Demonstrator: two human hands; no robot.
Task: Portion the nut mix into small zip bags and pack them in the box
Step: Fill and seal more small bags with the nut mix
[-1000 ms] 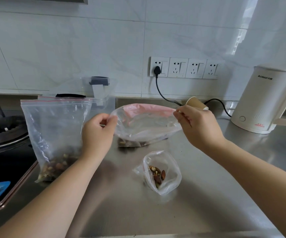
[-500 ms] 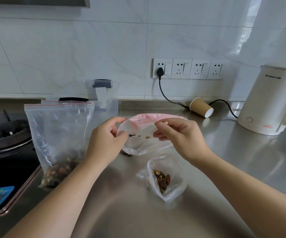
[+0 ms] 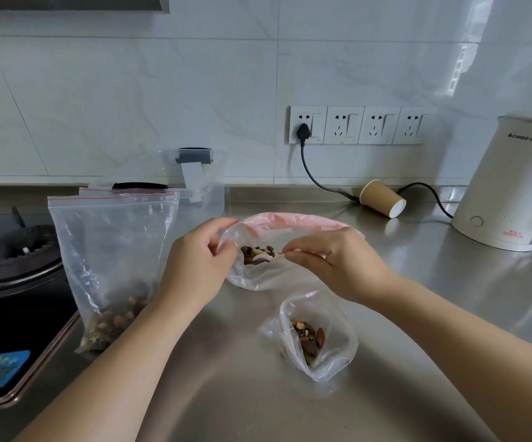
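Observation:
A clear bag with a pink rim [image 3: 293, 220] lies open at the counter's middle, with nuts [image 3: 258, 254] showing inside. My left hand [image 3: 194, 266] pinches its left edge. My right hand [image 3: 334, 260] grips the near edge of its mouth. In front of them stands a small open zip bag [image 3: 325, 346] holding a few nuts. A large zip bag [image 3: 114, 250] with nut mix at its bottom stands upright at the left. Behind it sits a clear plastic box [image 3: 207, 199] with a black latch.
A gas stove [image 3: 12, 275] fills the left edge. A paper cup [image 3: 382, 202] lies on its side near the wall. A white kettle [image 3: 513, 186] stands at the right, its cord [image 3: 315, 177] plugged into the wall sockets. The counter [image 3: 433, 298] is stainless steel.
My hands have drawn closer together on the pink-rimmed bag, narrowing its mouth and tilting it toward me, so the nuts inside now show. The paper cup behind it has come into view.

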